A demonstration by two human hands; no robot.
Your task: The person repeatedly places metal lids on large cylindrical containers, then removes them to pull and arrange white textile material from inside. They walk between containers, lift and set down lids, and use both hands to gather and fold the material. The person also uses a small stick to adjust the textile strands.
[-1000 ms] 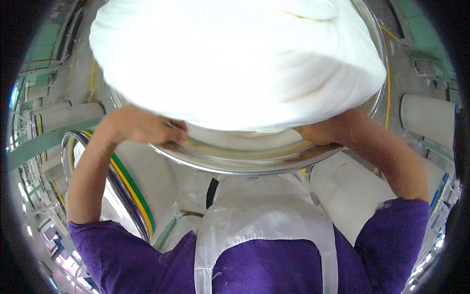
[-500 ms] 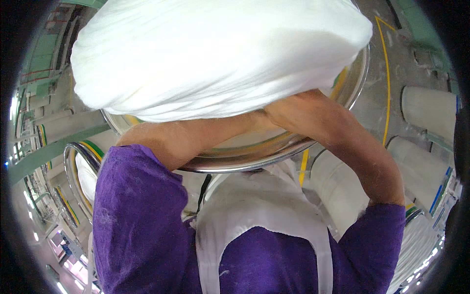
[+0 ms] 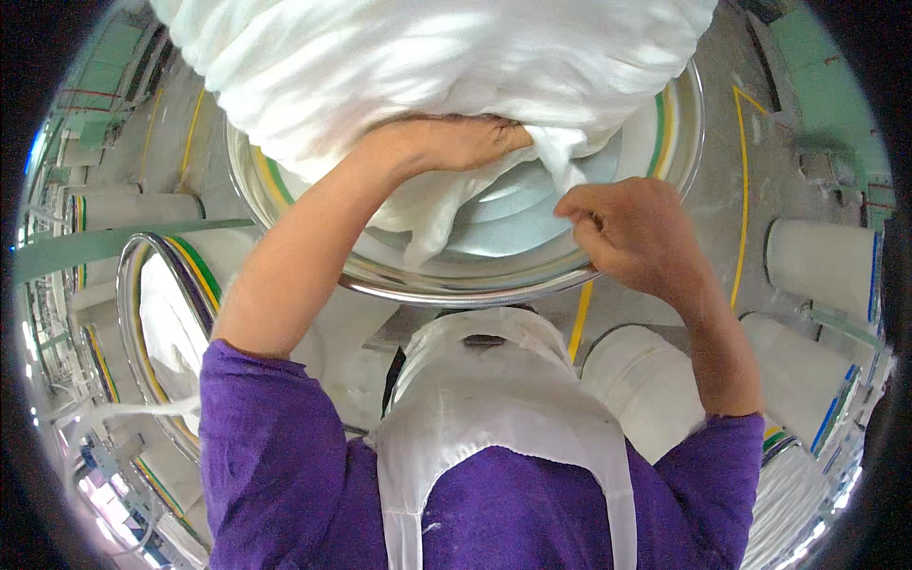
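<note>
A large mass of coiled white fibre sliver (image 3: pixel 446 66) bulges over the far side of a round, metal-rimmed can (image 3: pixel 465 296). Under its near edge, my left hand (image 3: pixel 456 142) is closed on sliver, with its fingertips partly hidden in the folds. To the right, my right hand (image 3: pixel 632 233) is curled in a pinch on a twisted strand (image 3: pixel 562 166) that runs from the mass near the left fingers. A loose tail of sliver (image 3: pixel 429 233) droops inside the can. Beneath it shows the can's pale grey inner plate (image 3: pixel 513 228).
Another can with white sliver (image 3: pixel 171 313) stands at the left, banded green and yellow. Pale cans (image 3: pixel 646 385) lie or stand at the right, one more (image 3: pixel 822 261) farther off. Yellow lines (image 3: pixel 744 199) mark the grey floor. A green rail (image 3: pixel 142 249) crosses at left.
The sliver mass has shifted up and away, exposing the can's inside. Both hands, hidden beneath it before, now show. My right hand has come out to the right, holding a strand.
</note>
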